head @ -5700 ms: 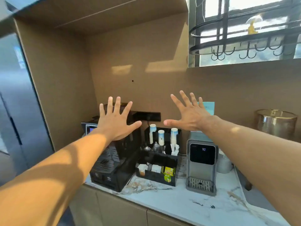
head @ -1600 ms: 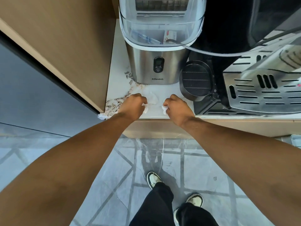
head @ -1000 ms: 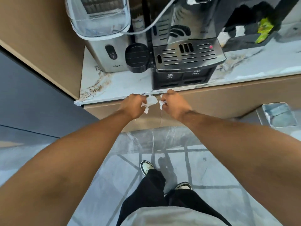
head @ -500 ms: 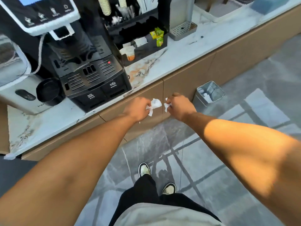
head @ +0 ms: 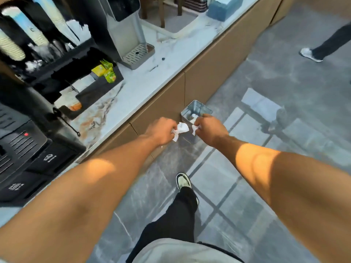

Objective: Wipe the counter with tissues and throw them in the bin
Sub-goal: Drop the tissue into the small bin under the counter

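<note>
Both arms reach out over the floor in front of the counter (head: 144, 80). My left hand (head: 161, 130) is closed around a crumpled white tissue (head: 181, 128) that sticks out to its right. My right hand (head: 209, 129) grips a smaller white tissue (head: 194, 128), mostly hidden in the fist. A small square metal bin (head: 196, 110) stands on the floor against the cabinet front, just beyond and partly behind my right hand. Some white paper lies inside it. Both hands hover near the bin's front edge.
The marble counter carries a black coffee machine (head: 22, 149), a black organiser (head: 79, 76) with cups and yellow sachets, a water dispenser (head: 125, 25) and a blue tissue box (head: 224, 5). Another person's leg and shoe (head: 311, 54) stand at the far right. My own feet are below.
I have walked right along the counter with both tissues held. The bin, earlier ahead to the right, now sits directly behind my hands.
</note>
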A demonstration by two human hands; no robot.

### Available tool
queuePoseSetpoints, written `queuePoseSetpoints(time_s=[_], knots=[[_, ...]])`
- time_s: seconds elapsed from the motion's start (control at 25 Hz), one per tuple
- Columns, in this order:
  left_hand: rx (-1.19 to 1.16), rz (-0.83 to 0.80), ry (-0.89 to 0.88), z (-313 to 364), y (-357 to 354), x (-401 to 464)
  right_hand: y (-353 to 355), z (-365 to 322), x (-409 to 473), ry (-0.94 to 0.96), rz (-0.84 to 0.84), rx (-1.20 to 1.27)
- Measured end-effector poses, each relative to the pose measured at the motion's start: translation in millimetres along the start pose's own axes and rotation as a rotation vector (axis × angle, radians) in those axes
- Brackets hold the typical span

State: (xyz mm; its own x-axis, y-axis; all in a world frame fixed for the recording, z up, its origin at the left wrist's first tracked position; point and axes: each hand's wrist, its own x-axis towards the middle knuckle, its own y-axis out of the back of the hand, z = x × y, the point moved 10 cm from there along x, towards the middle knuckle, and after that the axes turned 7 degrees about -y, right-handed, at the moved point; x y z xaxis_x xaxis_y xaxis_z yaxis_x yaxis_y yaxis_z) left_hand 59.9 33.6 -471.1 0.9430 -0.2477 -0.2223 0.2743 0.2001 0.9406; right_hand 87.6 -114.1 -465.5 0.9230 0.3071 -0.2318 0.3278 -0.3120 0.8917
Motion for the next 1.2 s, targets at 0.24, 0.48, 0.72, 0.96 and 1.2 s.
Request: queuePoseSetpoints(time_s=[0.24, 0.48, 0.72, 0.96, 1.2], knots=[[-0.061, -0.07, -0.016, 0, -14, 144, 24, 83, 95, -0.107, -0.034, -0.037], [-0.149, -0.123, 0.015, -8, -19, 238, 45, 127, 183, -0.14, -0.065, -0.037], [-0.224, -0.14, 0.14, -16, -14, 300, 53, 162, 275, -0.068, -0.166, -0.01], [-0.356, -0.015, 0.447, -28, -4, 344, 63, 181, 375, 0.178, -0.326, -0.131], [-0.431, 0.084, 0.694, -32, -24, 353, 47, 188, 431, 0.271, -0.469, -0.2]])
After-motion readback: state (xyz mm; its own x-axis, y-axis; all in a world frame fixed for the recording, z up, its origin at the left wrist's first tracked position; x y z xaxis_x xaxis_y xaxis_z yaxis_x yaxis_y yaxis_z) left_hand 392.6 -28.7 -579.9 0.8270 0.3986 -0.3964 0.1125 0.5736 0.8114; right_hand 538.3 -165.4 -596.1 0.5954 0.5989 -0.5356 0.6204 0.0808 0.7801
